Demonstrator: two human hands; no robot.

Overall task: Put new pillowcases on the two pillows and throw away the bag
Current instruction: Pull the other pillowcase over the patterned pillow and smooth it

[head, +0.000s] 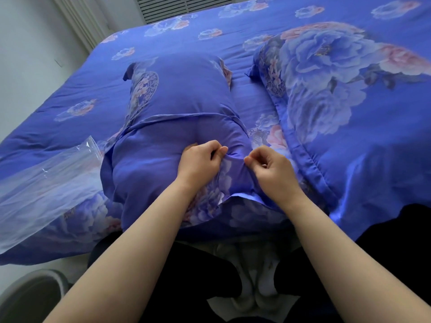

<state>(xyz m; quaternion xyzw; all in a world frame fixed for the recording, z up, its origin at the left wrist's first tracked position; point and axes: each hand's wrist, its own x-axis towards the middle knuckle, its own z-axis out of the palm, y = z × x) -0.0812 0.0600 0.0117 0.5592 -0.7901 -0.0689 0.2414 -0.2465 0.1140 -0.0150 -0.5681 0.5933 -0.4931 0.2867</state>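
My left hand (200, 159) and right hand (270, 169) both pinch the blue pillowcase (149, 166) near its open end, thumbs and fingers curled into the fabric, hands close together but apart. The case is on the near pillow (186, 89), which lies lengthwise away from me on the bed (70, 89); a fabric flap folds across its middle. The second pillow (326, 73), floral print, lies to the right, just beside the first with a strip of sheet between. The clear plastic bag (46, 178) lies flat on the bed to my left, its edge touching the pillowcase. A grey round bin (30, 297) sits on the floor at lower left.
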